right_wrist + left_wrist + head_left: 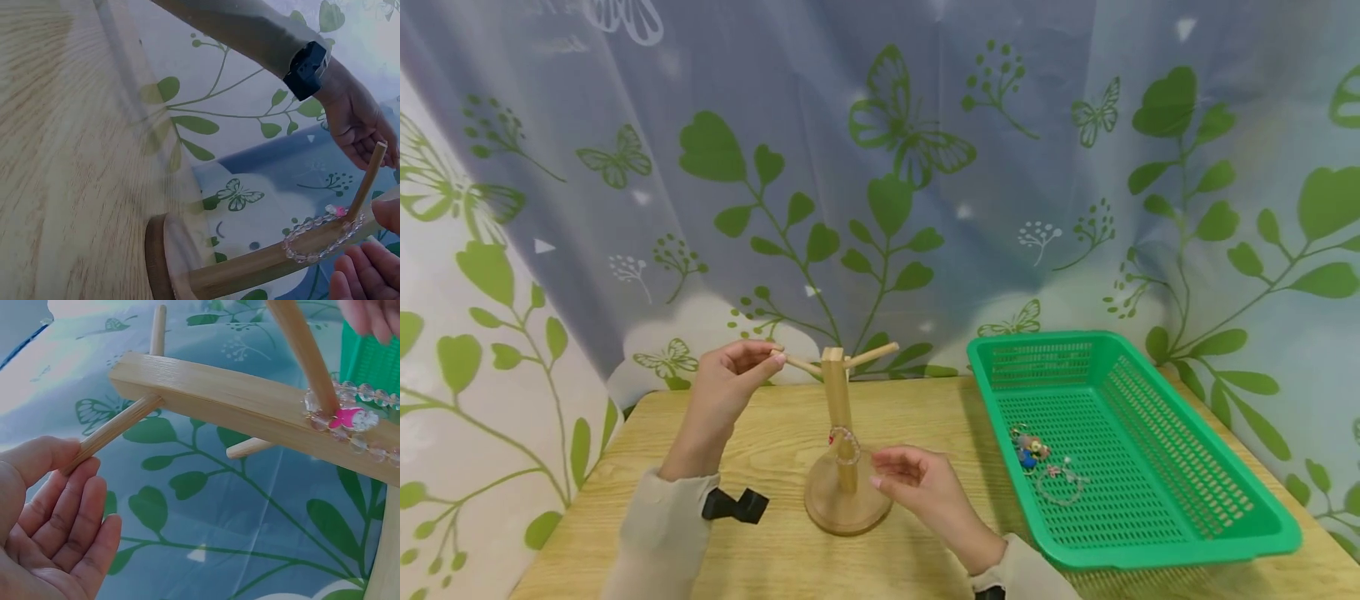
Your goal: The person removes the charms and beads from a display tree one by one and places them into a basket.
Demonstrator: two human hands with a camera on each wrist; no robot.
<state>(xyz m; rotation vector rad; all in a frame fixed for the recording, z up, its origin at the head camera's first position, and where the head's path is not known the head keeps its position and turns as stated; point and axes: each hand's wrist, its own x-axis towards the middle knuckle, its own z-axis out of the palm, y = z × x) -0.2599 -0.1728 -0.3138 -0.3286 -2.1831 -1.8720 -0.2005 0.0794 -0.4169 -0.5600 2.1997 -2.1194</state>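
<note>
A wooden stand (837, 396) with side pegs and a round base rises from the table. My left hand (730, 392) pinches the end of an upper peg (119, 428) between thumb and fingertips. A clear-bead bracelet (847, 446) with a pink-and-white charm (353, 419) hangs on a lower peg (369, 178), against the post. Just right of the bracelet is my right hand (925, 492), its fingers loosely bent with nothing seen between them. In the right wrist view, the right hand's fingers (359, 272) lie close to the post and bracelet; contact is unclear.
To the right stands a green plastic basket (1157, 554) with a clear bracelet (1060, 500) and a small bunch of colourful charms (1032, 450) inside. A curtain (820, 167) printed with leaves and butterflies hangs behind the wooden table (760, 550).
</note>
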